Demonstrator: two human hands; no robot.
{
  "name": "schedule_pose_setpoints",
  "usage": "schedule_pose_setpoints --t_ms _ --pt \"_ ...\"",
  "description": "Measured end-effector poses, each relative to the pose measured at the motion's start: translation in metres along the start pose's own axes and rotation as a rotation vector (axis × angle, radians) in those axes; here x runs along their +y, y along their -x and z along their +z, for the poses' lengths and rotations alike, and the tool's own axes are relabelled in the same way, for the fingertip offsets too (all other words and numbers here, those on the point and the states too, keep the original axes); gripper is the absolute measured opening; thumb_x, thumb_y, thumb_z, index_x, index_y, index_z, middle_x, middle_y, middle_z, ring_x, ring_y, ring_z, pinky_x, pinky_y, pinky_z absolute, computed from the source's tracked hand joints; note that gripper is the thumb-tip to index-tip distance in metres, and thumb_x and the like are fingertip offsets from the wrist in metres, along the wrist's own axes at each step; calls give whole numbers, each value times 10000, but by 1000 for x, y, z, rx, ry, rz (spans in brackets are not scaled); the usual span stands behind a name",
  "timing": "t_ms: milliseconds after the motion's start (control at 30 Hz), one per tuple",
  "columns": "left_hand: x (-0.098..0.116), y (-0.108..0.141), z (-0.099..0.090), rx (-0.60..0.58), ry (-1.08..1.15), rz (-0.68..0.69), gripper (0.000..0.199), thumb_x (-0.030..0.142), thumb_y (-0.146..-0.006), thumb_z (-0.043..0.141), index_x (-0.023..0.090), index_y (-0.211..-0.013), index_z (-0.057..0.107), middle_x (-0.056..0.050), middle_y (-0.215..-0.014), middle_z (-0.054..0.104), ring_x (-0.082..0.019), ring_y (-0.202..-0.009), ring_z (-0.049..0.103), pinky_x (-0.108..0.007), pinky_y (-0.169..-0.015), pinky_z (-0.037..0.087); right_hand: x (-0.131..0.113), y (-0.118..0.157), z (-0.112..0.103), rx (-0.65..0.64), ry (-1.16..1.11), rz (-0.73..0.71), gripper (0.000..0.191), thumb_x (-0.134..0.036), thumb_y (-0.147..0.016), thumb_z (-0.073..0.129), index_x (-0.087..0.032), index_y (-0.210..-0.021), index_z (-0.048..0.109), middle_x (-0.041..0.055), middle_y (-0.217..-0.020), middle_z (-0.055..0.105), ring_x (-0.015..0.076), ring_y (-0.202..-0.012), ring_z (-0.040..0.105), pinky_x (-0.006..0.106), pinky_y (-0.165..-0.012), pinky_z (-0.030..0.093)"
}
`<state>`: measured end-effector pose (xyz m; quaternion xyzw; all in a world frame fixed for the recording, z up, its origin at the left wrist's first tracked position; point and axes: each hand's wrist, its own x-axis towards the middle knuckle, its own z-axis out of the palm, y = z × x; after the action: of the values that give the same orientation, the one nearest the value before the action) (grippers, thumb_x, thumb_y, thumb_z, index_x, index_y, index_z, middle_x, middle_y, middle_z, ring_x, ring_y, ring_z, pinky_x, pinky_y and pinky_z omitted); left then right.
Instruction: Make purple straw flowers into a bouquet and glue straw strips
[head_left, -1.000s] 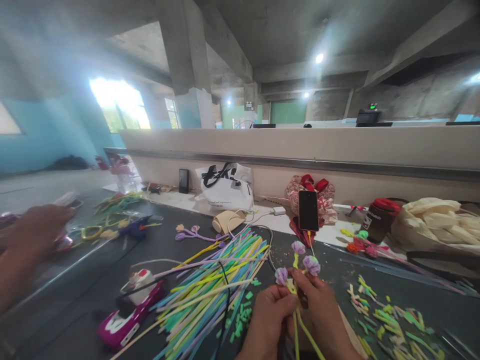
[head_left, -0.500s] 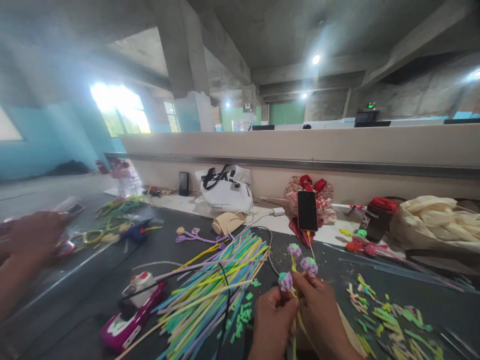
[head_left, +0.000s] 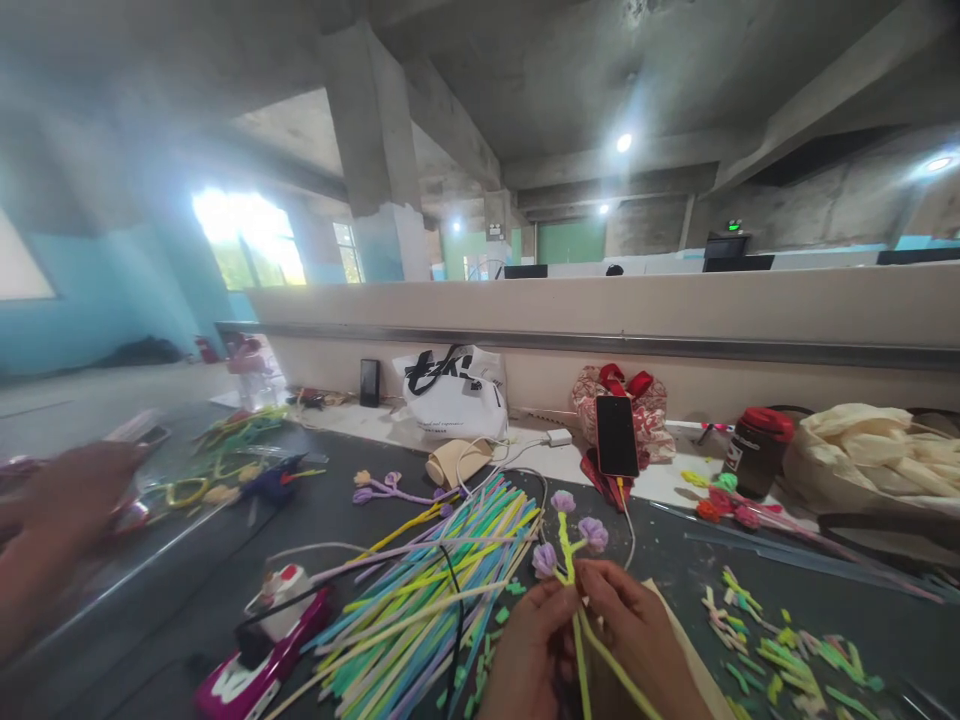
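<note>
Over the dark table (head_left: 675, 550), our left hand (head_left: 529, 640) and right hand (head_left: 637, 625) pinch the yellow stems (head_left: 566, 548) close to us. The purple flowers (head_left: 592, 534) just tipped, hiding their green bits, so we see where the stems meet.

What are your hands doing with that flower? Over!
Left hand and right hand pinching yellow-stemmed flower. Three purple blooms up top, two stems trailing below. Colourful sticks heaped near left hand, not covering flower.
</note>
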<state>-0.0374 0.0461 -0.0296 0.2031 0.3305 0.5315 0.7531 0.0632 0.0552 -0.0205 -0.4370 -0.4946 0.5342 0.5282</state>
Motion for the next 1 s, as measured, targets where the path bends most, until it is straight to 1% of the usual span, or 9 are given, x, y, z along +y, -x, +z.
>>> schedule_pose_setpoints --t_ms 133,300,433,533,633,700,767,867,1000 --pt "2 -2 -4 -1 84 37 231 242 -528 720 100 -656 591 -11 -570 583 -85 -504 521 -188 -496 368 8 0 -5 -50 30 34 318 -456 -685 587 -142 -724 619 6 -619 592 148 -586 523 223 -553 405" --pt "-2 -5 -6 58 122 72 223 222 -512 727 108 -665 611 -6 -561 592 -100 -502 535 -207 -514 384 6 -2 -9 -153 74 143 292 -424 -682 599 -133 -674 612 3 -592 580 146 -579 517 222 -551 389" --pt "-4 -3 -4 85 185 83 201 187 -511 731 128 -662 612 2 -574 606 -107 -538 554 -225 -586 409 -5 -1 -8 -239 157 130 265 -375 -661 625 -127 -570 599 -17 -551 548 109 -539 452 195 -529 353" --pt "-2 1 1 36 226 45 203 173 -540 716 132 -718 627 -14 -663 632 -121 -633 577 -229 -642 414 -12 -1 -8 -219 172 100 243 -361 -679 601 -130 -607 616 -34 -519 514 98 -508 423 185 -497 328" --pt "4 5 3 -36 273 -51 261 306 -574 700 123 -746 630 -45 -723 640 -161 -687 588 -252 -605 416 -23 -1 -17 -191 240 45 216 -316 -686 589 -135 -568 607 -40 -491 487 95 -491 407 181 -475 308" --pt "9 7 3 -57 293 -103 354 447 -618 637 114 -738 629 -69 -733 644 -186 -709 591 -272 -587 416 -35 -1 -28 -236 300 47 198 -285 -684 590 -134 -558 612 -44 -480 472 87 -482 383 178 -465 288" --pt "13 8 2 -89 275 -121 417 504 -640 590 108 -760 633 -81 -741 646 -193 -727 589 -278 -586 415 -47 2 -41 -317 328 83 174 -278 -683 592 -134 -596 636 -44 -492 475 84 -483 371 177 -462 276" --pt "16 12 1 -170 170 -114 361 423 -609 648 115 -796 644 -88 -800 654 -203 -772 581 -284 -601 418 -57 11 -54 -422 342 157 149 -266 -672 598 -140 -621 659 -32 -511 503 93 -488 394 180 -461 288" --pt "15 17 -1 -169 -4 -82 281 293 -528 723 113 -736 665 -80 -763 659 -196 -708 577 -310 -620 434 -56 22 -56 -427 296 257 126 -237 -656 590 -153 -582 647 -30 -476 525 102 -460 438 176 -442 306"
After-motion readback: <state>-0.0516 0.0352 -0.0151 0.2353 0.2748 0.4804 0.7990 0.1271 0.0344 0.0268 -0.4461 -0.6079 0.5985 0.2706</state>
